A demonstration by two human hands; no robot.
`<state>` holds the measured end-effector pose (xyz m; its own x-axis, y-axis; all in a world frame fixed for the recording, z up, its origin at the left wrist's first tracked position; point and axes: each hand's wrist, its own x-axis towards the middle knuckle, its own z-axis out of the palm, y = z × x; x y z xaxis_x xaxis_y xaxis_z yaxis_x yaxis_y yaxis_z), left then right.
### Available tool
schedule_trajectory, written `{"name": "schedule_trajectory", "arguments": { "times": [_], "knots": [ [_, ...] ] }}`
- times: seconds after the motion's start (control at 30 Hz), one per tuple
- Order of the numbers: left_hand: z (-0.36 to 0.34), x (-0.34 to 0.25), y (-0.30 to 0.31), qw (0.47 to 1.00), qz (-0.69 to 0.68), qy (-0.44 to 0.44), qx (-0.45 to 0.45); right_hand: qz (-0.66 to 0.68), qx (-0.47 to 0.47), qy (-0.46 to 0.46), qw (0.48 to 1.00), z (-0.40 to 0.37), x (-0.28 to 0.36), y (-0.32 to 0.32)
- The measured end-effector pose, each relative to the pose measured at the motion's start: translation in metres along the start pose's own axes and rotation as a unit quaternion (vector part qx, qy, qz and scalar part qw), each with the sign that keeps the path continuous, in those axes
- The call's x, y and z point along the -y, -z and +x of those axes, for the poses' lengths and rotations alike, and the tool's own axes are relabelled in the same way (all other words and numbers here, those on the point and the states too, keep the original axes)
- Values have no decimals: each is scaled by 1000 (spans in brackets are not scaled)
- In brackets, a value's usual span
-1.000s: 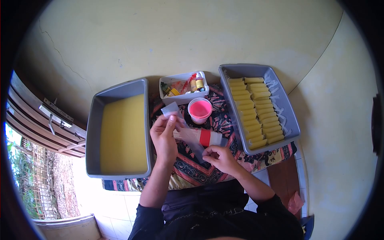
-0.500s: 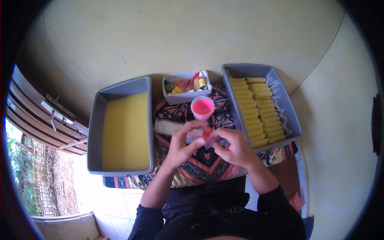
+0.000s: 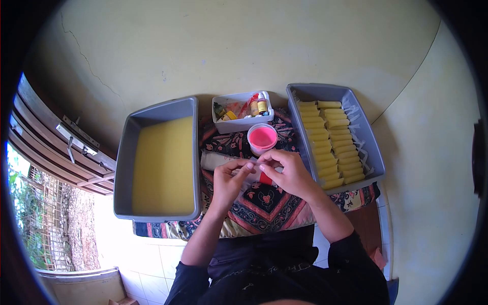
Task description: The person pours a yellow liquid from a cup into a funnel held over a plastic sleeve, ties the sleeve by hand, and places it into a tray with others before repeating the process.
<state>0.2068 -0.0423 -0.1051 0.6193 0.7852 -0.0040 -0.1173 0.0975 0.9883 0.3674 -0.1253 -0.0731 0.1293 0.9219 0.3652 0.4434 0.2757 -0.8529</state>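
Floor carries cloth; on cloth: box, cup, roll; left tray and right tray flank it, edges overlapping the cloth.

Two grey trays: the left tray of yellow liquid, the right tray with two rows of yellow packets. One white box, far. One pink cup. One plastic roll. One patterned cloth. Two hands: left hand, right hand.

Home; tiled floor, louvred window
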Motion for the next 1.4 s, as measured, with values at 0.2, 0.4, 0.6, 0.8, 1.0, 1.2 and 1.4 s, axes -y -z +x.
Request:
{"name": "schedule_trajectory", "arguments": {
  "times": [0.2, 0.4, 0.6, 0.8, 1.0, 1.2, 1.4],
  "knots": [
    [9, 23, 3, 994, -49, -25, -97, -225, -99, 25, 969, 13, -26, -2],
    [10, 27, 2, 991, -97, -16, -92, -295, -119, 3, 948, 13, -69, -23],
    [9, 26, 5, 991, -94, -19, -96, -275, -119, 14, 954, 18, -70, -21],
    [10, 25, 3, 992, -67, -42, -103, -254, -210, 65, 942, 23, -59, -22],
    [19, 29, 2, 991, -81, -43, -102, -140, -258, 46, 955, 17, -36, -10],
    [30, 26, -5, 990, -87, -19, -105, 6, -300, 41, 953, 12, -23, -2],
    [40, 26, -12, 992, -66, -28, -107, 140, -292, 15, 946, 3, -10, 10]
  ]
}}
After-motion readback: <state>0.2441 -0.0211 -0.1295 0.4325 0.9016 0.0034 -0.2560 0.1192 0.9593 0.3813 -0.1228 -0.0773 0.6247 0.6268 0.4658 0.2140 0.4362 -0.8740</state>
